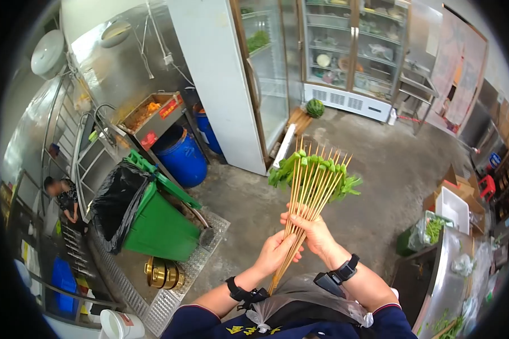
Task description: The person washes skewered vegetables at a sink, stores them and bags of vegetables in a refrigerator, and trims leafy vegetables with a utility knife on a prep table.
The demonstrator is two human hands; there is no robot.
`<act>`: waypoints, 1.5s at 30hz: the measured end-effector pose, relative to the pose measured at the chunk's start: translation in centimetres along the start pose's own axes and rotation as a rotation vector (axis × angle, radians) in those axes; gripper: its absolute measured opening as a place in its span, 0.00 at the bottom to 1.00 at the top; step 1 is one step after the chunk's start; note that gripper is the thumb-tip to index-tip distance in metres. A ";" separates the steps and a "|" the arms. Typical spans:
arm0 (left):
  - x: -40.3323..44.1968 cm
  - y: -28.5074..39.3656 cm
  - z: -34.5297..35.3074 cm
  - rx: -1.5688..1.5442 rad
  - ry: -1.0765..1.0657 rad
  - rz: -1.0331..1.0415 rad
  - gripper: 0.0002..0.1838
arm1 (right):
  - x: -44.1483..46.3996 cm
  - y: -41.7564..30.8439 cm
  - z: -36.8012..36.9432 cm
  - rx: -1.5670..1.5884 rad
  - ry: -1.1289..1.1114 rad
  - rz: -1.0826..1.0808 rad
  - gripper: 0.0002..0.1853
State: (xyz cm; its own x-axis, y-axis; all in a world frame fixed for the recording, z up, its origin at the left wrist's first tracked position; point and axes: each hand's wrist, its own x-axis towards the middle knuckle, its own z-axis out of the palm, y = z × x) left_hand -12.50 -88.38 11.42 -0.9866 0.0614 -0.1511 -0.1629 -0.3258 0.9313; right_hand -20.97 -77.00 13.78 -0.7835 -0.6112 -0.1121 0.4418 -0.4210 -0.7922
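Observation:
Both my hands grip a fanned bundle of wooden skewers in front of my body. Green leafy vegetables are threaded near the pointed upper ends, with leaves hanging out on both sides. My right hand is closed round the middle of the bundle, thumb across the sticks. Lower down, my left hand wraps the sticks from the other side. The lower stick ends run down towards a clear plastic apron at my waist. Each wrist wears a black strap.
A green wheeled bin with a black liner stands left, near blue barrels. Glass-door fridges line the back, a watermelon on the floor before them. At right is a metal table. Another person is far left.

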 end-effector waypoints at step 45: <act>68.1 3.4 8.7 0.496 -0.192 0.093 0.12 | 40.6 -28.9 -38.9 -0.124 0.378 -0.326 0.18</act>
State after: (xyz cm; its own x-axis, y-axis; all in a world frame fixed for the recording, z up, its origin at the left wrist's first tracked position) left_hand -80.19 -77.07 7.23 -0.9699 0.2401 -0.0401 -0.0054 0.1436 0.9896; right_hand -82.59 -63.58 8.75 -0.9852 -0.1671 -0.0384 0.1113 -0.4527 -0.8847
